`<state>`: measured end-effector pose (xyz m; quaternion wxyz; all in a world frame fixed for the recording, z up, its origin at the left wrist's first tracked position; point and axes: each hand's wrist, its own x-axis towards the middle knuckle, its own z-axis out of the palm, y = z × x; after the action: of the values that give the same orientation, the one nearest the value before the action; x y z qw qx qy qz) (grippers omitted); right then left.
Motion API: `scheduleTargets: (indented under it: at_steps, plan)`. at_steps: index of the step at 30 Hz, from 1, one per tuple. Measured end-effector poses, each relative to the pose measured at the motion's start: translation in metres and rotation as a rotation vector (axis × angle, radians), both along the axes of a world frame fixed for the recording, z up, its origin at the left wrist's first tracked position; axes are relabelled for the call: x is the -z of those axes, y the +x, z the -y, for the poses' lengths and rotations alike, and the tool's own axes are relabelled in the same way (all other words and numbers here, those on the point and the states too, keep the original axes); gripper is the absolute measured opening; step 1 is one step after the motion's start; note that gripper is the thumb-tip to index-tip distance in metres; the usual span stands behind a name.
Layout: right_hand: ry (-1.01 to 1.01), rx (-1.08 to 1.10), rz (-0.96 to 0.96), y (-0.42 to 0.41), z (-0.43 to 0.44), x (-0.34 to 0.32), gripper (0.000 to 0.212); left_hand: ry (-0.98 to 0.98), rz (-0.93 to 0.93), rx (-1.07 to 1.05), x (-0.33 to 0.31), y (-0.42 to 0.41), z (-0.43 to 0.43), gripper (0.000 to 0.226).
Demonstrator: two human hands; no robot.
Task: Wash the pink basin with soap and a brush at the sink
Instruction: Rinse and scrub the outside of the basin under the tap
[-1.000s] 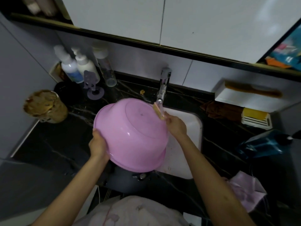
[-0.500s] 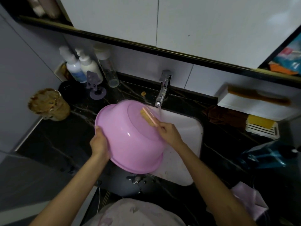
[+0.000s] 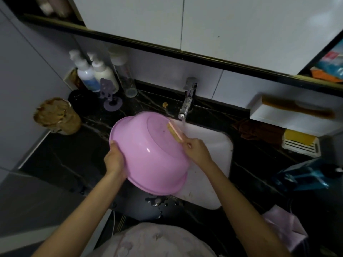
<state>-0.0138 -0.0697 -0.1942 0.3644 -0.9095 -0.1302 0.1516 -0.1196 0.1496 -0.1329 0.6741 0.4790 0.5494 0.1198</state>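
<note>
Gripping the basin (image 3: 148, 153) by its rim with left hand (image 3: 115, 160), fingers curled round the edge, to hold it bottom-up and tilted over the sink (image 3: 213, 145). Clasping the brush (image 3: 175, 131) in right hand (image 3: 196, 149), pressed against the base, just beside the running tap (image 3: 187, 101) for wetting.

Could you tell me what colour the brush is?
The brush has a pink back and tan bristles; head view.

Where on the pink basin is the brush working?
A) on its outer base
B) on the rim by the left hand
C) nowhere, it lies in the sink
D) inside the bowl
A: the right hand holds the brush against the outer base of the pink basin, whose underside faces the camera.
</note>
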Motion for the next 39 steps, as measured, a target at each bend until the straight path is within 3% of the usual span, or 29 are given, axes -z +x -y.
scheduleTargets:
  at_steps: [3, 6, 10, 13, 17, 21, 24, 28, 32, 34, 36, 39]
  plan:
    - [0.115, -0.103, 0.014, -0.024, 0.000, -0.012, 0.031, -0.027, -0.001, -0.005, -0.002, -0.001, 0.002, 0.056]
    - [0.160, -0.071, -0.109, -0.039, 0.027, -0.010, 0.034, -0.061, 0.011, -0.005, -0.003, -0.004, 0.004, 0.057]
    - [0.112, 0.127, -0.272, -0.061, 0.065, -0.005, 0.034, -0.080, 0.024, -0.002, -0.004, -0.006, 0.005, 0.060]
    - [0.244, 0.381, -0.496, -0.068, 0.072, -0.013, 0.048, -0.147, 0.022, -0.020, 0.000, -0.007, -0.001, 0.061]
    - [0.301, 0.651, -0.689, -0.068, 0.069, -0.015, 0.034, -0.261, 0.045, 0.011, 0.006, -0.009, -0.014, 0.053]
    - [0.615, 0.736, -0.789, -0.066, 0.054, -0.018, 0.039, -0.325, 0.115, 0.068, 0.009, -0.010, -0.023, 0.046]
    - [0.777, 0.788, -0.804, -0.063, 0.043, -0.015, 0.023, -0.354, 0.198, 0.043, 0.005, -0.011, -0.018, 0.042]
    - [0.671, 0.804, -0.762, -0.058, 0.028, -0.006, 0.007, -0.368, 0.144, 0.134, 0.005, -0.019, -0.015, 0.035]
    - [0.518, 0.810, -0.689, -0.065, 0.029, 0.007, 0.032, -0.209, 0.099, 0.329, 0.025, -0.027, -0.035, 0.040]
    - [0.455, 0.794, -0.629, -0.068, 0.034, 0.005, 0.036, -0.033, 0.058, 0.477, 0.031, -0.023, -0.041, 0.041]
    - [0.399, 0.807, -0.551, -0.068, 0.041, 0.002, 0.038, 0.146, -0.108, 0.517, 0.036, -0.011, -0.045, 0.034]
    - [0.364, 0.792, -0.478, -0.066, 0.047, -0.002, 0.039, 0.171, -0.131, 0.742, 0.049, 0.029, -0.052, 0.040]
